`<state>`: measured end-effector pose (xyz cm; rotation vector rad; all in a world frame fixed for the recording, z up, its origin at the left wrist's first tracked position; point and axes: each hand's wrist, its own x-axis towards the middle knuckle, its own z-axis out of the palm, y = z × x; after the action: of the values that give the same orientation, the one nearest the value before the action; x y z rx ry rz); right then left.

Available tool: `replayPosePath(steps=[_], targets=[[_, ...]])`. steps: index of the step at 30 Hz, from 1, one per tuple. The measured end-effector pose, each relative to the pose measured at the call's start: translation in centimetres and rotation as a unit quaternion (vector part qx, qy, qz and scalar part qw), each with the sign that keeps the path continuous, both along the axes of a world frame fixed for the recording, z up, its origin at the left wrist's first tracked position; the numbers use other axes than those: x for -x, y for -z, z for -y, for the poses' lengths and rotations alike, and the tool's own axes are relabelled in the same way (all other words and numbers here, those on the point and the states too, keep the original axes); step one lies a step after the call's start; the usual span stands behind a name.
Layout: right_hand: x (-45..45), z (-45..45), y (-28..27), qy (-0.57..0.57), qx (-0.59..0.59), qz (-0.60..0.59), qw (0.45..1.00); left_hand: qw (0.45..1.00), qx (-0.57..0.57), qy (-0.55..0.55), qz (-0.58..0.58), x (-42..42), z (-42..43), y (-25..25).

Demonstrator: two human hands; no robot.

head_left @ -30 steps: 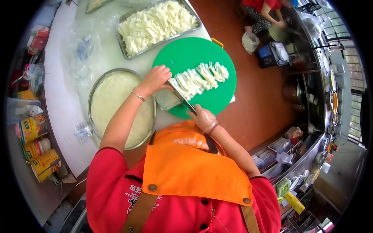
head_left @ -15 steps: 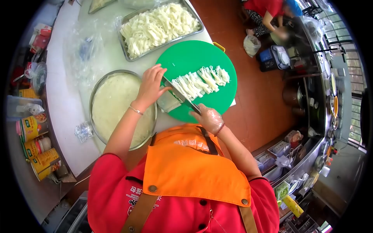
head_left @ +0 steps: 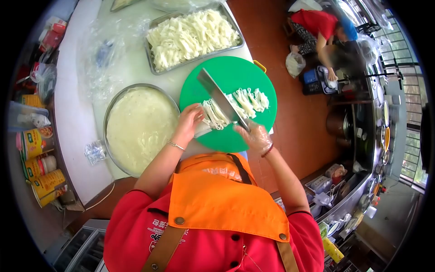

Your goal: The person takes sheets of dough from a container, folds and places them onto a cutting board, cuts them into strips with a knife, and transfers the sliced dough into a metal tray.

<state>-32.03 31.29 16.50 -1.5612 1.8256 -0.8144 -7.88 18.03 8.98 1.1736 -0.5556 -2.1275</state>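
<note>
On a round green board (head_left: 226, 140) lies a row of cut white noodle strips (head_left: 247, 102). My right hand (head_left: 256, 137), in a clear plastic glove, is closed round the handle of a wide knife (head_left: 217, 93), whose blade is over the strips. My left hand (head_left: 190, 120) rests at the board's left edge against the end of the row, fingers curled together; what lies under them is partly hidden. Behind the board is a metal tray (head_left: 156, 70) heaped with pale strips (head_left: 195, 36). A round pan (head_left: 106, 131) with a pale, shiny sheet (head_left: 142, 122) is on the left.
Thin plastic film (head_left: 108, 54) and a crumpled clear wrapper (head_left: 95, 152) lie on the white table (head_left: 72, 113). Yellow cans (head_left: 47, 186) stand at the far left. Another person in red (head_left: 317, 22) bends over near a bin (head_left: 319, 81) at the upper right.
The knife has come away from the left end of the row and now slants over the strips. My left hand has moved down to the row's end. The other person's arm has shifted towards the bin.
</note>
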Motion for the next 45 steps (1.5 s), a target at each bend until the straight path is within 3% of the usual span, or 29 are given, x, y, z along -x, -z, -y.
replayPosePath(steps=[4, 6, 7, 9, 13, 15, 19, 22, 24, 27, 32, 35, 37, 40, 42, 45], targets=[[6.2, 5.1, -1.6, -0.088, 0.031, -0.316, 0.944, 0.988, 0.011, -0.046, 0.147, -0.3, -2.1, -1.0], [8.5, 8.0, -0.9, -0.141, 0.082, -0.393, 0.905, 0.994, -0.010, -0.018, 0.112, -0.1, -2.4, -1.7], [9.2, 9.5, -0.8, -0.173, -0.046, -0.438, 0.881, 0.995, -0.020, -0.005, 0.095, 0.1, -2.5, -1.9], [10.1, 11.9, -0.9, -0.224, -0.060, -0.444, 0.866, 0.998, 0.010, 0.012, 0.068, 0.7, -2.3, -0.7], [12.0, 13.9, 2.4, -0.148, 0.000, -0.453, 0.879, 0.996, 0.026, 0.027, 0.083, 1.8, -2.0, -0.3], [11.9, 13.2, 3.7, -0.076, 0.063, -0.450, 0.888, 0.995, 0.012, 0.028, 0.092, 1.9, -2.5, -1.3], [11.9, 11.2, 4.4, 0.112, -0.245, -0.358, 0.894, 0.995, -0.038, 0.008, 0.094, 2.8, -1.8, -1.2], [8.8, 10.1, 5.0, 0.109, -0.297, -0.289, 0.904, 0.996, -0.054, 0.028, 0.063, 5.2, -1.0, -1.8], [5.8, 9.4, 6.3, 0.051, -0.263, -0.269, 0.925, 0.994, -0.060, 0.036, 0.079, 7.3, -0.6, -1.1], [1.2, 9.2, 6.9, 0.034, -0.227, -0.183, 0.956, 0.992, -0.062, 0.084, 0.070, 9.5, 0.0, 4.4], [-0.8, 11.5, 9.1, -0.031, -0.224, -0.072, 0.971, 0.997, -0.058, 0.033, 0.037, 8.9, 2.0, 3.1], [-2.3, 16.7, 4.8, -0.086, -0.184, 0.049, 0.978, 0.999, -0.030, -0.013, -0.006, 5.8, 5.9, -1.2], [-3.0, 21.3, 3.9, -0.139, -0.136, 0.010, 0.981, 0.999, -0.001, -0.033, 0.008, 3.9, 10.1, -3.2], [-5.8, 30.2, 2.7, -0.065, -0.151, -0.008, 0.986, 0.993, 0.073, -0.083, 0.042, 1.3, 17.8, -6.1], [-7.1, 36.4, 1.8, -0.070, -0.116, -0.005, 0.991, 0.986, 0.124, -0.097, 0.052, -0.2, 22.9, -6.7], [-9.1, 43.2, -1.5, -0.080, -0.164, 0.015, 0.983, 0.965, 0.217, -0.103, 0.108, -1.7, 30.3, -4.3]])
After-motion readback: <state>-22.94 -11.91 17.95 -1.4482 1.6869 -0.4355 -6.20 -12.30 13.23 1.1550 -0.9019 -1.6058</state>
